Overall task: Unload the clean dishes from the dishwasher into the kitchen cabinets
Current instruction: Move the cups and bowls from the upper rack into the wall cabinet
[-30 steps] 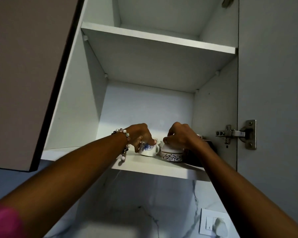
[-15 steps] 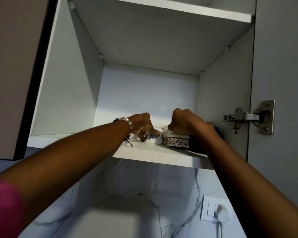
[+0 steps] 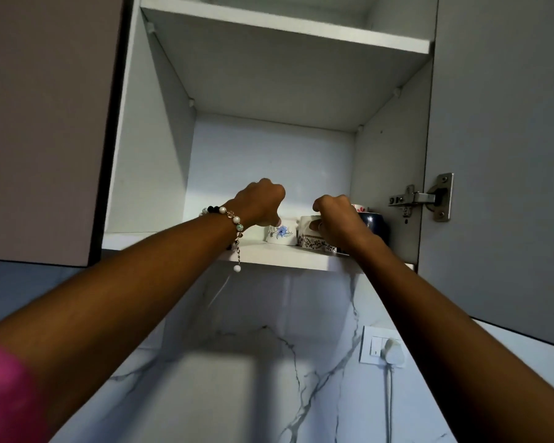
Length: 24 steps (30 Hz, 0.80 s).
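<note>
Sitting on the lower cabinet shelf (image 3: 288,255): white cup with blue flower (image 3: 280,235), and touching its right side, white cup with dark patterned band (image 3: 311,239). Both standing near the shelf's front edge, right of centre. Left hand (image 3: 261,203) hovering over the flower cup, fingers curled downward, fingertips resting at its rim; cannot tell whether pinching it or just touching. Right hand (image 3: 336,215) gripping the banded cup from the right side, fingers curled round its wall, thumb side covering the upper part. Standing behind the right hand: dark blue mug (image 3: 376,223), tight against the cabinet's right wall, plus a sliver of another cup with red marks (image 3: 360,207) showing just behind the knuckles. Wearing a beaded bracelet (image 3: 234,219) on the left wrist, charm dangling below the shelf edge. Showing a pink sleeve (image 3: 4,394) at bottom left. Hanging open on the right: cabinet door (image 3: 506,139) with metal hinge (image 3: 426,198). Running across above: upper shelf (image 3: 285,30). Lying below the cabinet: marble-look wall (image 3: 269,362) with a white socket and plug (image 3: 384,350), cable dropping down.
</note>
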Motion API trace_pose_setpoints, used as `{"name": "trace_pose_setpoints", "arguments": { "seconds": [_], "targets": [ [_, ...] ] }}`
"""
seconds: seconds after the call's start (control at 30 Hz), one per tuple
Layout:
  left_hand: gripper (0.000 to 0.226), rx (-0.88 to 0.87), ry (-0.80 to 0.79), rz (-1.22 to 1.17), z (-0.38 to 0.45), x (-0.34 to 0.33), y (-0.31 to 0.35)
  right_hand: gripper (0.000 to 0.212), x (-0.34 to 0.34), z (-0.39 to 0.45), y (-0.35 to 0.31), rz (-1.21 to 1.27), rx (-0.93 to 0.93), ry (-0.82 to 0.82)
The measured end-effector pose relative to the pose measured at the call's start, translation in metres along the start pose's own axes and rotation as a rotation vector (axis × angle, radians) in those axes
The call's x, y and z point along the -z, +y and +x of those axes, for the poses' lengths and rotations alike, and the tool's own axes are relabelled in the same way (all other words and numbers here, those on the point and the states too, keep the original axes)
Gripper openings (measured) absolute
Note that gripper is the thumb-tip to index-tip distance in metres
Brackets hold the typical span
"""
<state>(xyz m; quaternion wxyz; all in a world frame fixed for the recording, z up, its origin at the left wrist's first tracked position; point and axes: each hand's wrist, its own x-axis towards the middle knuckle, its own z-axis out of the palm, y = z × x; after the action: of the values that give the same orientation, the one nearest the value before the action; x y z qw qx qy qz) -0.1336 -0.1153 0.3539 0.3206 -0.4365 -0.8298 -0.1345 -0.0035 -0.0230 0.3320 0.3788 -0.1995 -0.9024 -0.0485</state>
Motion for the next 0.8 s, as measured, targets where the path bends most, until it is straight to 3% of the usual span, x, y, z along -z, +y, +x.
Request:
{"name": "trace_pose_setpoints", "arguments": {
  "seconds": [0.17, 0.43, 0.8],
  "targets": [
    [0.038, -0.135, 0.146, -0.137, -0.050, 0.028, 0.012, 0.031, 0.022, -0.038, -0.009, 0.084, -0.006, 0.127],
    [0.025, -0.136, 0.237, -0.433, -0.181, 0.051, 0.045, 0.020, 0.066, -0.162, -0.033, 0.190, -0.054, 0.246],
    [0.019, -0.145, 0.057, -0.800, -0.361, 0.040, 0.158, 0.019, 0.134, -0.396, -0.028, 0.347, -0.274, 0.215]
  ]
}}
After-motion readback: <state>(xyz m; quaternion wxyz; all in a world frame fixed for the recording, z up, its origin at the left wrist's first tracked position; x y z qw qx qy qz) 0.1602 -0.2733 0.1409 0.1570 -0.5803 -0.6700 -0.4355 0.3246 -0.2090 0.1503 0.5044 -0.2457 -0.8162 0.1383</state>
